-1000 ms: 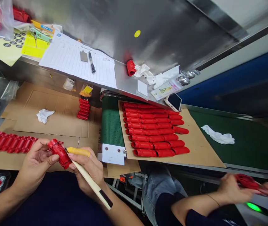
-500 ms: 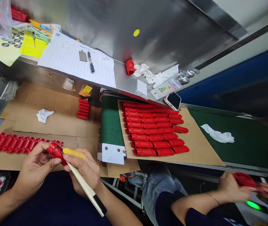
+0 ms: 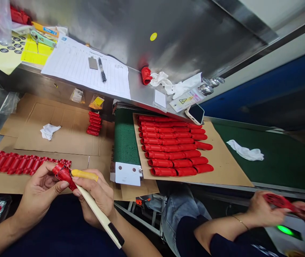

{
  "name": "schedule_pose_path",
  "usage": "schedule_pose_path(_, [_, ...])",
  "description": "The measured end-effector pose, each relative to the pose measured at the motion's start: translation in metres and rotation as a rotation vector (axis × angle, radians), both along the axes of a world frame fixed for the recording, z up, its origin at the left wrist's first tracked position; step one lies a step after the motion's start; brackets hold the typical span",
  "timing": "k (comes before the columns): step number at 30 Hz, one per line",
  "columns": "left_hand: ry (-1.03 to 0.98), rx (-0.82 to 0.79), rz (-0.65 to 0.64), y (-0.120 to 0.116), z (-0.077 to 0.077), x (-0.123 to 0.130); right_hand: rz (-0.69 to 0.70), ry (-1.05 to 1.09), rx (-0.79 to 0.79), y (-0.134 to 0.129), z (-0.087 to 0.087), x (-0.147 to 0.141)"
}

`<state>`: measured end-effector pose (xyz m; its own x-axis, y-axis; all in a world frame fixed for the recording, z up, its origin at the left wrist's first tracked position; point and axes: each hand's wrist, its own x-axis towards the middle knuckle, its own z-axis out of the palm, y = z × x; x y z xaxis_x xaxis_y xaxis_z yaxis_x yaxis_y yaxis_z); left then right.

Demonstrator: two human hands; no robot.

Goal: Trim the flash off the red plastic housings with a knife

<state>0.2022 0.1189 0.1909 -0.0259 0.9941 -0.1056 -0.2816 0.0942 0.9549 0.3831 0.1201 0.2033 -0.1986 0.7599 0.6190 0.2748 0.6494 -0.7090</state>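
Observation:
My left hand point(image 3: 41, 189) pinches a red plastic part point(image 3: 62, 173) between thumb and fingers, tilted above the front edge of the cardboard. Closed round a long cream-handled tool point(image 3: 96, 210) with a black end is my right hand point(image 3: 96, 194). The tool's tip is at the red part and hidden from sight. A yellow finger cot point(image 3: 85, 174) covers one fingertip of the right hand. Beyond the left hand lies a row of red parts point(image 3: 15, 163) on the cardboard point(image 3: 58, 142). A smaller stack of red pieces point(image 3: 93, 123) sits farther back.
Red sleeve-like parts point(image 3: 169, 146) lie in rows on cardboard over a green conveyor point(image 3: 127, 139). A white cloth point(image 3: 50, 131) is on the left cardboard. Paper sheets point(image 3: 82, 67) and a pen point(image 3: 102, 69) rest on the shelf. At right, a co-worker's hands point(image 3: 264, 210) hold another red part.
The red part in my left hand has turned slightly, and the tool's black end has shifted a little right. The co-worker's red part has changed its angle.

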Motion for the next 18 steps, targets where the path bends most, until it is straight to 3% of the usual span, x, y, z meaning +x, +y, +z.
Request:
schedule_pose_path(5, [-0.027, -0.003, -0.010, 0.002, -0.003, 0.000, 0.070, -0.032, -0.108, 0.001, 0.002, 0.006])
schedule_pose_path(11, [-0.368, -0.350, -0.219, 0.004, 0.003, -0.012, 0.062, 0.383, -0.549, 0.008, 0.008, 0.028])
schedule_pose_path(15, [-0.341, -0.517, -0.247, 0.004, 0.006, -0.015, 0.020, 0.274, -0.840, 0.016, 0.010, 0.025])
schedule_pose_path(18, [-0.392, -0.491, -0.278, 0.002, 0.005, -0.014, 0.081, 0.307, -1.121, 0.017, 0.004, 0.015])
